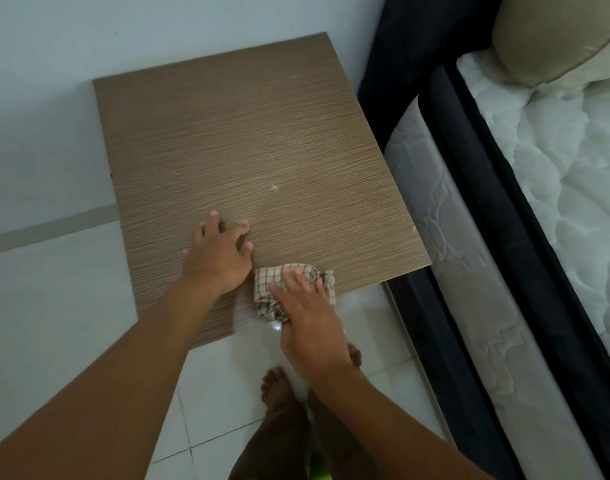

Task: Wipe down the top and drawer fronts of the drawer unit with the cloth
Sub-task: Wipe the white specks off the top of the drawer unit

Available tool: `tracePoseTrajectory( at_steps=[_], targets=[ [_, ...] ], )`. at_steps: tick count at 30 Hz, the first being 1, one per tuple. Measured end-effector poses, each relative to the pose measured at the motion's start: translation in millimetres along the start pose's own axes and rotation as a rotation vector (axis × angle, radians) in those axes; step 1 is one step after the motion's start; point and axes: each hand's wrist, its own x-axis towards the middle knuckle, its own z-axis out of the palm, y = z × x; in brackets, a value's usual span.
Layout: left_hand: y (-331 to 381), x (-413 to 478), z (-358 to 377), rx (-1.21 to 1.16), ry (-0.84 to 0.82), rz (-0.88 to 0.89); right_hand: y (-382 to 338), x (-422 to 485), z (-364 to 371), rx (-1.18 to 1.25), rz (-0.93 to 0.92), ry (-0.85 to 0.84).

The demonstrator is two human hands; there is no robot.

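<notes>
Wall (37, 98): pale, plain; forms the backdrop at the left and behind the unit, meeting the floor along a grey skirting strip
Floor (54, 306): glossy white tiles with dark grout lines; two bare feet stand on it at the bottom centre
Drawer unit (255, 143): seen from above; only the brown wood-grain top is visible, drawer fronts hidden from this view; rear edge stands against the wall, right edge just beside the bed
Top surface mark (274, 188): one small pale speck near the middle of the top
Left hand (220, 258): unclenched, grasping nothing; palm down with fingers spread and slightly curled, fingertips resting on the top near its front edge, just left of the cloth
Cloth (296, 289): cream with a dark check pattern, bunched up; lies on the front edge of the top, right of centre, part of it overhanging the edge
Right hand (310, 317): grasping the cloth; fingers lie flat across the upper side of the bunch, thumb tucked beneath it at the edge
Bed (469, 271): at the right; dark frame holding a white quilted mattress
Pillow (552, 32): beige, at the top right corner, resting on the mattress
</notes>
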Motion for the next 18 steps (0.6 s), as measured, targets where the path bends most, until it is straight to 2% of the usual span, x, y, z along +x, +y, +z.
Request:
tracePoseTrajectory(
  at_steps=[5, 7, 9, 11, 13, 15, 16, 18],
  targets=[
    [-26.9, -10.1, -7.5, -0.113, 0.069, 0.155, -44.2, -13.9, 26.0, 0.044, -0.185, -0.122],
    [-39.2, -15.3, -13.0, -0.270, 0.081, 0.155, -62.2, -15.6, 25.6, 0.165, -0.255, -0.243],
    [-52.5, -20.6, -20.7, -0.480, 0.076, 0.084, -75.1, -10.0, 11.8, 0.283, -0.225, -0.330],
    [-69.4, -25.9, -25.4, -0.554, 0.175, 0.033, -81.5, 4.9, -6.3, 0.369, -0.119, -0.285],
    [-88.2, -32.8, -24.4, -0.504, 0.363, -0.006, -85.0, 27.3, -22.3, 0.417, -0.024, -0.110],
    [-103.3, -43.4, -19.6, -0.565, 0.458, -0.102, -86.7, 55.2, -27.4, 0.381, 0.035, 0.025],
    [-109.2, -48.3, -16.4, -0.616, 0.462, -0.168, -88.2, 68.1, -25.4, 0.323, 0.046, 0.040],
    [-117.6, -55.9, -9.5, -0.755, 0.427, -0.312, -88.9, 88.7, -10.2, 0.169, 0.031, -0.068]
  ],
)
